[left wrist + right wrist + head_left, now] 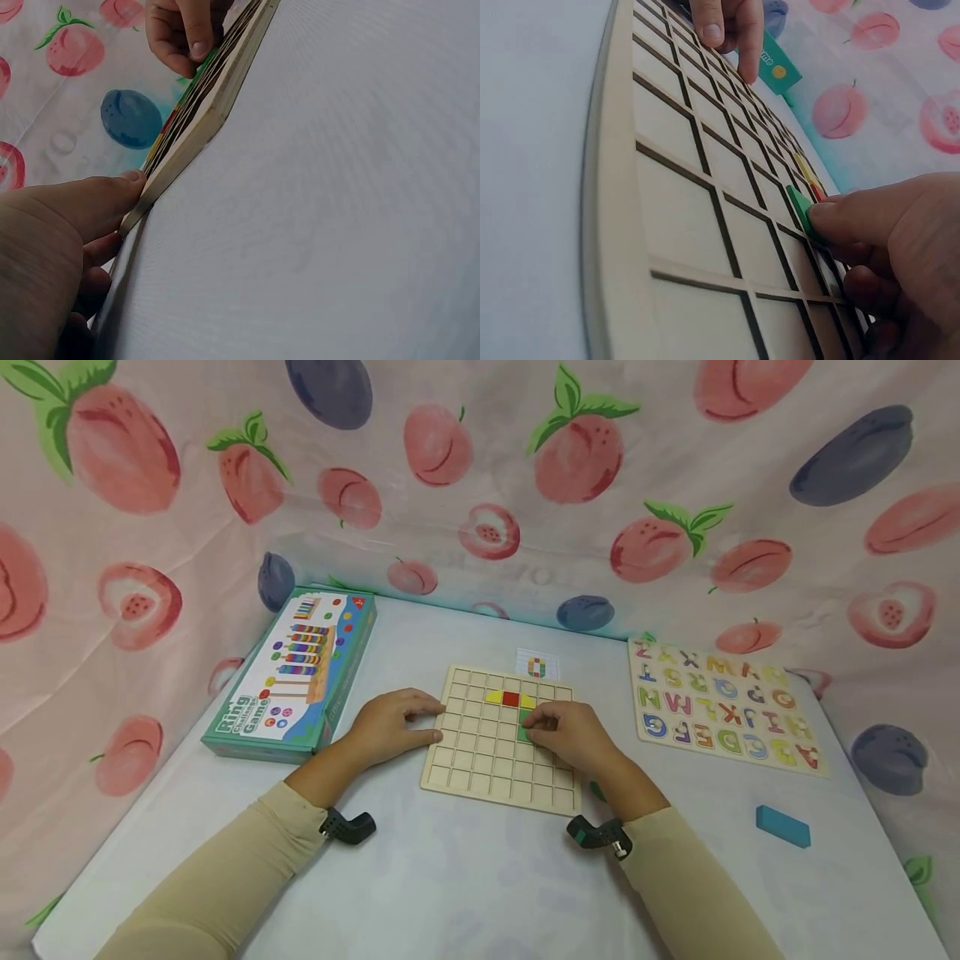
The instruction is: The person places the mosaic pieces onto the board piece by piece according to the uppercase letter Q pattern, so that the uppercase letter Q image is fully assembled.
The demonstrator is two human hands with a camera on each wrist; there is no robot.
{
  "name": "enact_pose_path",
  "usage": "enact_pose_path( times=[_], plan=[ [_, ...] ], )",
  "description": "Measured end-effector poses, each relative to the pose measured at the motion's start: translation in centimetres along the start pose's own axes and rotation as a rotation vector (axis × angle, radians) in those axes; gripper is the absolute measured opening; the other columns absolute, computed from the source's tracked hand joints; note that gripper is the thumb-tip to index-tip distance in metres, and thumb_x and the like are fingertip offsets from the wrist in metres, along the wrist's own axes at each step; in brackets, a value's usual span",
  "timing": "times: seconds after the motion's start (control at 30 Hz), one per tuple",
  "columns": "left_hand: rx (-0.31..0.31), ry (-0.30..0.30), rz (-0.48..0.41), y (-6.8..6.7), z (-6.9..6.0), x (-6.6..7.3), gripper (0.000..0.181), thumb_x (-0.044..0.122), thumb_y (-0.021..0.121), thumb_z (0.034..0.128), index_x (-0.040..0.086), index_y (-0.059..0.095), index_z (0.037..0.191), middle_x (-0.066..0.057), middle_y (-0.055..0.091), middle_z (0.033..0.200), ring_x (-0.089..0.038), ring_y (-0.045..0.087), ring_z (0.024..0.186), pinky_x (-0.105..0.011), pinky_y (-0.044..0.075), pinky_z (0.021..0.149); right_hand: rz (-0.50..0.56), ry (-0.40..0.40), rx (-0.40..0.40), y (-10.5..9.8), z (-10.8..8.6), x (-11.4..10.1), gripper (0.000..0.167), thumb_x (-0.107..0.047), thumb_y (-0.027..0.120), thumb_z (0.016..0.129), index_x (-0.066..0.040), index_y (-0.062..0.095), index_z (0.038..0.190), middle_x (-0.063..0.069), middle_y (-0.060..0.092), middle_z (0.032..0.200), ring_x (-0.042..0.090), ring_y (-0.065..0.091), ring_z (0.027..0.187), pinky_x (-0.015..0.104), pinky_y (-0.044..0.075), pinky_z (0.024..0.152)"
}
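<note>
A wooden grid board [472, 760] lies on the table. In its upper part, a red square piece [511, 699] sits between two yellow pieces [493, 697] with slanted or curved sides. My right hand [572, 735] pinches a green piece [799, 206] at the board, below the right yellow piece; the fingers partly cover it. At the board's left edge, my left hand [393, 727] rests with thumb and fingertips against the rim, fingers loosely bent. A small pattern card [537, 665] showing a coloured ring of blocks lies behind the board.
A boxed ring game [292, 668] lies at the left. To the right is an alphabet puzzle board [720, 710], with a blue block [783, 826] nearer the front. A green piece [597, 791] lies beside the board under my right wrist. A fruit-patterned cloth [480, 477] hangs behind.
</note>
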State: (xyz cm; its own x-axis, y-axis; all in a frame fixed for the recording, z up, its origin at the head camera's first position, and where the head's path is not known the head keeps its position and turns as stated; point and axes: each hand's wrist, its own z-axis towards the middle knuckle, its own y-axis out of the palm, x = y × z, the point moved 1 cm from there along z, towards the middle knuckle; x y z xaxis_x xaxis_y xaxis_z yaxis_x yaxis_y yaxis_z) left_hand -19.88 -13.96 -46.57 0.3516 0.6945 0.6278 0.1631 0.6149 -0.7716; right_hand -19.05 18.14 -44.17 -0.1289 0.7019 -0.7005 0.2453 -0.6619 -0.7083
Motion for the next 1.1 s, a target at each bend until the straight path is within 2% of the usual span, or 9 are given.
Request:
enact_pose_path(
  times=[0.27,0.47,0.77,1.1],
  plan=[
    [-0.002,0.004,-0.003,0.0,-0.1,0.1,0.044,0.036,0.089,0.0901,0.021,0.079,0.13,0.005,0.073,0.133,-0.018,0.066,0.112,-0.044,0.052,0.095,0.064,0.023,0.017,-1.1,-0.6,0.6,0.012,-0.018,0.08,0.097,-0.017,0.081,0.11,0.002,0.07,0.096,0.025,0.06,0.092,0.037,0.051,0.079],
    [-0.007,-0.001,0.001,0.0,0.0,0.0,0.044,0.035,0.089,0.0901,0.021,0.079,0.13,0.005,0.072,0.134,-0.019,0.066,0.113,-0.045,0.052,0.096,0.024,0.036,0.051,-2.5,-1.1,1.5,0.017,-0.022,0.078,0.099,-0.015,0.08,0.114,0.002,0.07,0.099,0.025,0.06,0.094,0.037,0.051,0.079],
    [-0.006,-0.012,-0.002,0.0,-0.1,0.0,0.043,0.036,0.089,0.0899,0.021,0.079,0.13,0.005,0.072,0.134,-0.018,0.066,0.111,-0.044,0.052,0.094,0.017,0.133,-0.006,-4.5,-2.5,3.4,0.021,-0.029,0.078,0.1,-0.018,0.079,0.118,0.004,0.07,0.107,0.027,0.06,0.098,0.036,0.054,0.076],
    [0.004,0.003,-0.005,0.1,-0.1,-0.1,0.043,0.035,0.089,0.0895,0.022,0.079,0.129,0.006,0.072,0.133,-0.018,0.065,0.112,-0.044,0.051,0.093,-0.063,0.144,-0.013,-6.5,-4.7,6.4,0.024,-0.025,0.076,0.099,-0.016,0.079,0.121,0.004,0.072,0.108,0.027,0.06,0.098,0.037,0.053,0.08]
  ],
)
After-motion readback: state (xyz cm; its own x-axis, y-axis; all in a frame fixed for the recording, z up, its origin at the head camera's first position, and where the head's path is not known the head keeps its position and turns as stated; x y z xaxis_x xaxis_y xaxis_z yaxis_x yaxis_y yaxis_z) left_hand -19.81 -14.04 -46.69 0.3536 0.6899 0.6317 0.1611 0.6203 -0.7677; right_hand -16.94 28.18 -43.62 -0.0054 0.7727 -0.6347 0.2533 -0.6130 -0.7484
